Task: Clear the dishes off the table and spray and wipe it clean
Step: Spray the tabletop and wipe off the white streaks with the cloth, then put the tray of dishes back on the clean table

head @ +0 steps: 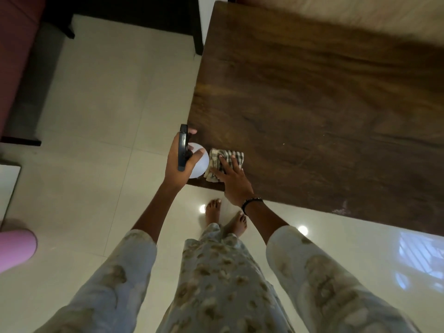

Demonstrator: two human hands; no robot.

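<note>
Gripping a spray bottle (195, 164) by its dark trigger head, the person's left hand (179, 162) curls round the neck, thumb across the white body, at the near left corner of the wooden table (324, 104). Just to its right, the right hand (228, 176) lies flat, fingers spread and straight, pressing a checked cloth (224, 162) onto the tabletop close to the near edge. Cloth and bottle sit just beside each other, almost touching; whether the bottle's base rests on the table or hangs just off its corner cannot be told from above. A dark beaded bracelet (251, 203) circles the right wrist. Both arms wear pale sleeves (324, 272) with a tan pattern, matching the garment that falls to two bare feet (225, 217) on the glossy cream floor tiles (101, 111). Dark brown grain runs across the tabletop, with faint pale smears near its near right edge. Far left stands dark furniture (125, 18) beside a reddish upholstered piece (16, 56). A pink rounded object (16, 248) shows at the left edge of view, and light reflections dot the tiles near the feet.
</note>
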